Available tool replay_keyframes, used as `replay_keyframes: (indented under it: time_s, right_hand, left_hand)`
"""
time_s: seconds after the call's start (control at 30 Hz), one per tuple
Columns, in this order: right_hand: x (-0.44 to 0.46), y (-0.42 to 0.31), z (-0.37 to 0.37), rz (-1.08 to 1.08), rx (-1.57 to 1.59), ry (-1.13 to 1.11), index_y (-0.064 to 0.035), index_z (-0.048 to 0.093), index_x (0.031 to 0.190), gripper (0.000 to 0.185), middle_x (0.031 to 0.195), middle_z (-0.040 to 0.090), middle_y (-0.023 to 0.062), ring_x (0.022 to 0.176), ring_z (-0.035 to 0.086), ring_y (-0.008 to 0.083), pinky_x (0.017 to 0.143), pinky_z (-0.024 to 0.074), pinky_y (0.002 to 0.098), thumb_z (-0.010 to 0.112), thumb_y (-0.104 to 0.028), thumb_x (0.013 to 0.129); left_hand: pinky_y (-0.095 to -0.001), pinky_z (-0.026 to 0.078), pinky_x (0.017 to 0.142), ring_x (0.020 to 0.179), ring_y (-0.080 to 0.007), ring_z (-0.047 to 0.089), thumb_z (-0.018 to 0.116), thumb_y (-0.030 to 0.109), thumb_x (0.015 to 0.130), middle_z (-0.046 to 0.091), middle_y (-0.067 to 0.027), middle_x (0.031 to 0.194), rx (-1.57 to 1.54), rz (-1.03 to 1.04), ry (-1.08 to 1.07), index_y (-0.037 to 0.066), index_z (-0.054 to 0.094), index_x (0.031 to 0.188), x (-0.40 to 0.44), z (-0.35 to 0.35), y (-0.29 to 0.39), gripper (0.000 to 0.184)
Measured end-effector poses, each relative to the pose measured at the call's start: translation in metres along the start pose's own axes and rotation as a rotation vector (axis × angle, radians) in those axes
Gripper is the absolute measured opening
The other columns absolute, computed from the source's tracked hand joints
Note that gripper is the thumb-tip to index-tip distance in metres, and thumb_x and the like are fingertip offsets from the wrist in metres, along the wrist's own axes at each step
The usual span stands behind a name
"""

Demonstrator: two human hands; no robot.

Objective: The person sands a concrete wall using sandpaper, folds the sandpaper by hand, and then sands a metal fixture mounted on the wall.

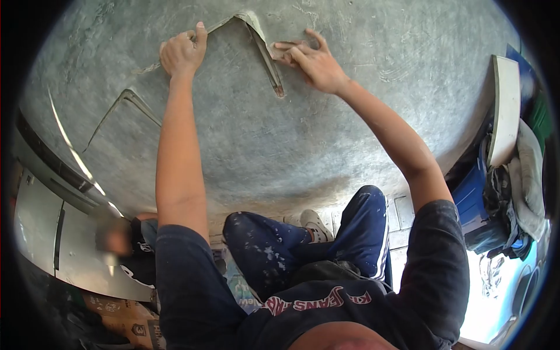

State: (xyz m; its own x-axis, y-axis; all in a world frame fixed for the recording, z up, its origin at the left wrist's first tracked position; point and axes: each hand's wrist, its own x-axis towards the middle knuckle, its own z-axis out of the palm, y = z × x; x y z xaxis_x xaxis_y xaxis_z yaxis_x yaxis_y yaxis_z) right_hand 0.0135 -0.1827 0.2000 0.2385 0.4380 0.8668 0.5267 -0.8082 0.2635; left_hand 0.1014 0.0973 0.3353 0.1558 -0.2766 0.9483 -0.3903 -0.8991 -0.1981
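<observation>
My left hand [184,53] is closed in a fist against a large grey scuffed panel [221,116], its thumb pointing up. A thin raised line runs past this fist, and whatever the fingers hold is hidden. Up from there the line reaches a pale, bent strip [252,24] along the edge of an angled recess [265,58] in the panel. At the strip's lower right end, my right hand [315,63] has thumb and fingers pinched on it, with one finger raised. A second angled recess [129,96] lies left of my left forearm.
Another person [143,245] sits at the lower left, near pale metal panels [41,210] and a cardboard box [125,318]. On the right are a curved white piece [504,111], a blue container [471,189] and piled bags [528,181]. My bent knees are below the panel.
</observation>
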Motion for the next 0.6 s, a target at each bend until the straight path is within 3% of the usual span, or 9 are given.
replay_keyframes:
  time_s: [0.07, 0.13, 0.17, 0.27, 0.4, 0.47, 0.53, 0.6]
  right_hand:
    - [0.024, 0.006, -0.017, 0.011, -0.004, -0.009, -0.0125, 0.047, 0.098, 0.031, 0.125, 0.062, -0.0029, 0.125, 0.052, 0.0167, 0.116, 0.0058, 0.0474, 0.049, 0.01, 0.077]
    - [0.047, 0.016, -0.023, 0.095, -0.027, 0.309, -0.0113, 0.047, 0.097, 0.025, 0.127, 0.061, -0.0011, 0.123, 0.053, 0.0172, 0.115, 0.0052, 0.048, 0.047, 0.009, 0.083]
    - [0.049, 0.016, -0.019, 0.15, -0.031, 0.281, -0.0109, 0.046, 0.104, 0.026, 0.121, 0.064, -0.0033, 0.12, 0.054, 0.0141, 0.113, 0.01, 0.053, 0.052, 0.003, 0.083]
    - [0.006, -0.004, 0.02, 0.061, 0.049, 0.183, -0.0111, 0.048, 0.106, 0.028, 0.122, 0.063, -0.0031, 0.12, 0.054, 0.0157, 0.114, 0.0085, 0.0521, 0.051, 0.005, 0.082]
    - [-0.016, -0.012, -0.003, 0.078, 0.071, 0.077, -0.0116, 0.048, 0.098, 0.025, 0.113, 0.068, -0.0091, 0.121, 0.056, 0.0158, 0.114, 0.0086, 0.0516, 0.051, 0.006, 0.081]
    - [0.008, -0.004, -0.01, 0.117, -0.011, 0.15, -0.0118, 0.049, 0.094, 0.02, 0.109, 0.07, -0.0115, 0.12, 0.056, 0.0137, 0.114, 0.0078, 0.0507, 0.05, 0.006, 0.085]
    - [0.028, 0.009, -0.009, 0.18, -0.054, 0.404, -0.0119, 0.051, 0.092, 0.018, 0.108, 0.07, -0.0109, 0.119, 0.057, 0.012, 0.115, 0.0082, 0.0487, 0.051, 0.005, 0.086]
    - [0.025, 0.004, 0.006, 0.177, 0.017, 0.416, -0.0112, 0.051, 0.094, 0.018, 0.106, 0.07, -0.0096, 0.119, 0.057, 0.012, 0.115, 0.0069, 0.0479, 0.052, 0.005, 0.085]
  left_hand:
    - [-0.0369, 0.043, 0.072, 0.048, -0.0297, 0.051, 0.03, 0.063, 0.092, 0.057, -0.0121, 0.05, -0.028, 0.006, 0.085, 0.009, 0.072, 0.067, -0.001, 0.003, 0.0, 0.073]
    - [-0.0355, 0.042, 0.072, 0.045, -0.0284, 0.048, 0.03, 0.062, 0.092, 0.054, -0.0105, 0.045, -0.059, 0.009, 0.158, 0.009, 0.071, 0.063, -0.003, 0.008, 0.003, 0.073]
    - [-0.0342, 0.041, 0.071, 0.043, -0.0271, 0.045, 0.03, 0.062, 0.092, 0.052, -0.0094, 0.043, -0.054, 0.016, 0.208, 0.01, 0.07, 0.06, -0.003, 0.009, 0.003, 0.072]
    - [-0.0317, 0.038, 0.07, 0.041, -0.0248, 0.041, 0.032, 0.061, 0.092, 0.047, -0.0074, 0.04, -0.047, 0.036, 0.218, 0.011, 0.068, 0.057, -0.005, 0.005, 0.003, 0.071]
    - [-0.0307, 0.036, 0.067, 0.038, -0.0231, 0.033, 0.035, 0.06, 0.092, 0.041, -0.0047, 0.037, -0.04, 0.029, 0.254, 0.011, 0.065, 0.053, -0.006, 0.002, 0.004, 0.069]
    - [-0.0307, 0.036, 0.066, 0.038, -0.0225, 0.031, 0.036, 0.06, 0.092, 0.039, -0.0039, 0.036, -0.014, 0.018, 0.248, 0.011, 0.064, 0.052, -0.007, 0.001, 0.001, 0.069]
    - [-0.0306, 0.035, 0.064, 0.038, -0.022, 0.029, 0.037, 0.06, 0.092, 0.037, -0.003, 0.035, 0.006, 0.032, 0.211, 0.011, 0.063, 0.051, -0.008, 0.006, 0.004, 0.069]
    - [-0.0307, 0.034, 0.062, 0.038, -0.0211, 0.027, 0.036, 0.062, 0.092, 0.034, -0.0013, 0.035, -0.039, 0.011, 0.367, 0.011, 0.057, 0.046, -0.007, 0.01, 0.003, 0.072]
